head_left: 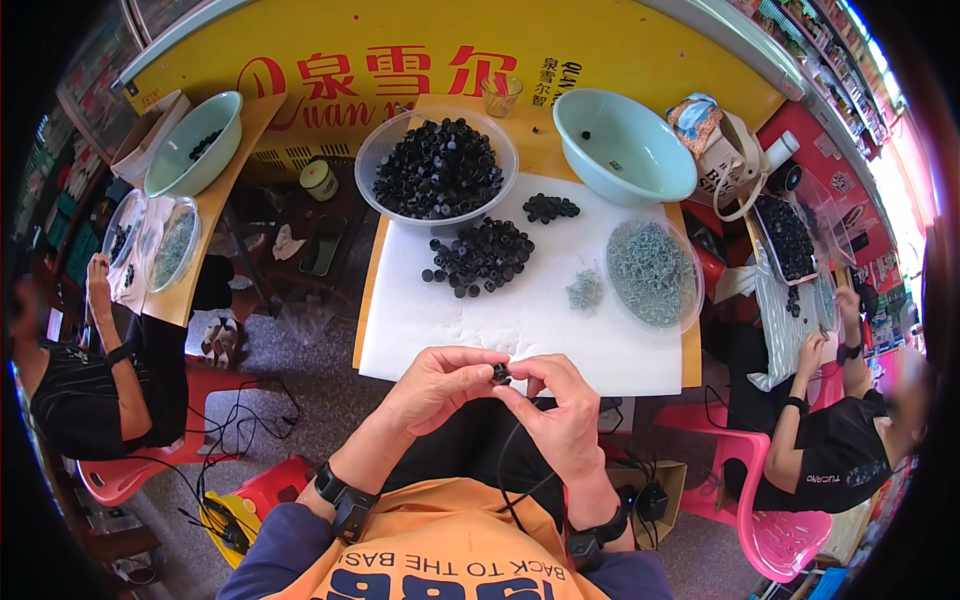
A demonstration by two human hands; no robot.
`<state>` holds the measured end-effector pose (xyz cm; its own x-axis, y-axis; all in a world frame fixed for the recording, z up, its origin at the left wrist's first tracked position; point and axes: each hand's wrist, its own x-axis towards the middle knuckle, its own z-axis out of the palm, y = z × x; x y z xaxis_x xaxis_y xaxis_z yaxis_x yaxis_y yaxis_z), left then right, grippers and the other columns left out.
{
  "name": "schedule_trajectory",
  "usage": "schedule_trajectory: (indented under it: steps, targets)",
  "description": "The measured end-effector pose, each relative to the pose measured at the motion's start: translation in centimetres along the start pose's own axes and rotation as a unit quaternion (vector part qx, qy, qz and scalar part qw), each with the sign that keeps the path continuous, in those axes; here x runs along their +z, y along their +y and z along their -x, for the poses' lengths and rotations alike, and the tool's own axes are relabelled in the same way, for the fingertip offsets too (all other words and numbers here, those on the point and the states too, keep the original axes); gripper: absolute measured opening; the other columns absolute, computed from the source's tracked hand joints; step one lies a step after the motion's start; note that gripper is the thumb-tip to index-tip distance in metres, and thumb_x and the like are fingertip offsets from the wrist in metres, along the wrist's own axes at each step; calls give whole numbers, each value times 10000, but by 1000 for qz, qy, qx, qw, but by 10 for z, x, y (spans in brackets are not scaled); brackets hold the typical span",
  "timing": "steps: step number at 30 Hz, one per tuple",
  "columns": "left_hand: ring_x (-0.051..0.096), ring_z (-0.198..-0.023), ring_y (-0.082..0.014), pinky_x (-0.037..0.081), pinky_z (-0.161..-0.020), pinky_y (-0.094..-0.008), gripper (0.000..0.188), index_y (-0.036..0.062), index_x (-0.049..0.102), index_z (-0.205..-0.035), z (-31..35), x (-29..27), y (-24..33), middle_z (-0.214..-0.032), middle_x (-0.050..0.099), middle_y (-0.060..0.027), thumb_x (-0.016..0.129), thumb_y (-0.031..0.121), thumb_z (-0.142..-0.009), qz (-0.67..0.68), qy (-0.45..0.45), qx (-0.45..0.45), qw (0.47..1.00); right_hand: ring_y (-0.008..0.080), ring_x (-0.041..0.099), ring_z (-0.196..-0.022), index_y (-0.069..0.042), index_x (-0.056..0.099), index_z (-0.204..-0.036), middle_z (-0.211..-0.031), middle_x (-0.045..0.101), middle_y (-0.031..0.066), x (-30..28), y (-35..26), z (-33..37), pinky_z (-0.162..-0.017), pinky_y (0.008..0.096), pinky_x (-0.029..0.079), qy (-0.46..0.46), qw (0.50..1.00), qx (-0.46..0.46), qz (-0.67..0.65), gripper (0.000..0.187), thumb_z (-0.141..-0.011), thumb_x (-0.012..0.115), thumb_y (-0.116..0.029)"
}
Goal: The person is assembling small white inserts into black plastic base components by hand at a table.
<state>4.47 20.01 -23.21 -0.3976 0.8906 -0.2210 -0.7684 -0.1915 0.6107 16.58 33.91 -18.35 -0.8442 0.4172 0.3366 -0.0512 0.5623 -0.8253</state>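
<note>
Just off the near edge of the white-covered table, a small black knob-like part (501, 374) sits between my two hands. My left hand (445, 388) pinches it between thumb and fingertips. From the other side, the thumb and fingers of my right hand (560, 405) also close on it. Its finer details are too small to make out. Beyond my hands lies a loose pile of similar black parts (482, 258), with a smaller black cluster (550, 208) farther back. To the right is a little heap of silvery screws (585, 291).
A clear bowl of black parts (507, 140) stands at the back. Beside it is a pale green basin (650, 190) with a few pieces inside. A clear tub of screws (655, 270) stands at right. Co-workers sit at tables on both sides; cables (225, 430) trail across the floor.
</note>
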Motion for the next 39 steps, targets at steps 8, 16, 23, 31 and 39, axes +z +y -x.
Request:
schedule_trajectory:
  steps: [8,16,23,31,39]
  targets:
    - [632,-987,-179,527,-861,-307,386,15,530,-1219,-3,-3,1,-1089,650,-127,688,83,-874,2,-49,-22,999,134,562,-734,-48,667,-1022,-949,620,46,-8,-2,-6,-639,260,478,-58,996,50,-39,352,-723,827,-142]
    - [621,-930,-149,522,-822,-286,506,38,453,-1276,-2,2,7,-1025,630,-77,714,66,-844,23,-81,-74,994,165,610,-864,-33,692,-1001,-1021,585,47,-16,5,-6,-751,292,499,-160,980,67,-97,326,-731,822,-161]
    - [627,-918,-146,522,-823,-281,477,37,467,-1237,-4,-3,5,-990,644,-79,727,46,-838,13,-111,-73,991,189,606,-899,-30,687,-985,-1014,578,52,-16,10,-6,-767,307,506,-184,978,36,-88,307,-738,814,-161]
    - [617,-885,-131,510,-809,-264,499,17,465,-1258,-1,-4,6,-970,631,-63,731,54,-837,-14,-112,-64,992,217,615,-927,-15,664,-1012,-1069,586,78,-16,8,-7,-787,320,528,-206,973,-16,-100,302,-751,789,-98]
    - [601,-891,-112,493,-839,-262,497,7,481,-1257,-1,-5,8,-957,616,-33,732,50,-830,-49,-105,-49,992,236,608,-963,-25,661,-1019,-1058,607,80,-6,12,-2,-806,327,520,-164,982,-72,-66,313,-743,792,-92]
